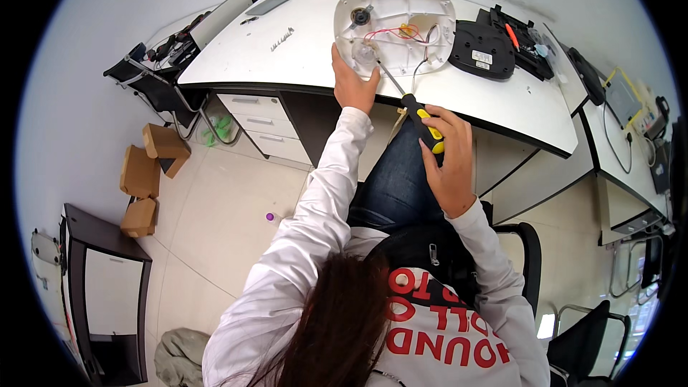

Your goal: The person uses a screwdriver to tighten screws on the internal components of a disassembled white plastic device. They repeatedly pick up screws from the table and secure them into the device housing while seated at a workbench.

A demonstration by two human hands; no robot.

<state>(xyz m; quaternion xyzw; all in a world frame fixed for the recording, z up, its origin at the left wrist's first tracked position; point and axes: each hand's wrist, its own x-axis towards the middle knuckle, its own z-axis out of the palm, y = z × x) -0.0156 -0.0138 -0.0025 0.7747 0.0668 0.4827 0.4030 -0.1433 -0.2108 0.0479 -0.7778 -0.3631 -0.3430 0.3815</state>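
The white counter (pixel 236 64) stands by a pale wall (pixel 179 0); a white plastic shell (pixel 433 18) (red wires (pixel 383 31) inside) spans from its back edge toward the front. The left hand (pixel 352 87) grasps the shell's near-left rim; the right hand (pixel 453 161) grips a black-and-yellow screwdriver (pixel 416 109).

Bright, fairly even, whitish light fills the frame, its source out of view. The worktop (pixel 229 54) looks pale, with dimmer space below its front edge. A small white glare sits at lower right. Straight lines bow toward the black, blue-fringed rim; the centre is reasonably sharp, the far edges softer.
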